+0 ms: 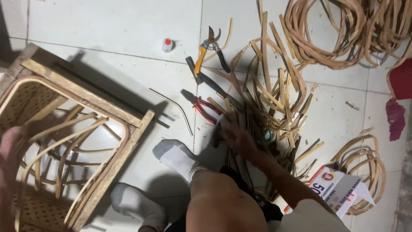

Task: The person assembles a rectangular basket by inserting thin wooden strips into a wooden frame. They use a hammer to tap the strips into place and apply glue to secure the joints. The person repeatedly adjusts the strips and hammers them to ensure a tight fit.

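The biggest thing in view is the rattan chair frame (64,141), lying tipped on the white tiled floor (116,25); the blurred left hand (10,154) rests against its curved rim, and the blur hides whether those fingers are spread or curled around a slat. Well to the right of them, the right hand (236,138) reaches down into the pile of cut cane strips (274,99), fingers bunched among the strips, though motion blur makes it impossible to tell whether they pinch one strip or only rake through them. As a judgement, the sorting goes best if the fingers lift one strip clear at its end rather than dragging the tangle, keeping the chair steady with the other hand. Beyond the right fingertips lie three hand tools: orange-handled pruning shears (210,49), dark pliers (206,79) and red-handled pliers (199,105). Two bundles of coiled cane show, a large coil (339,30) far above the fingers and a smaller coil (365,167) to their right. One printed cardboard box (339,191) sits beside the forearm, one loose bent rod (174,105) lies left of the fingers, one small red-capped bottle (167,44) stands farther off, and two grey-and-white socked feet (178,157) are planted below.
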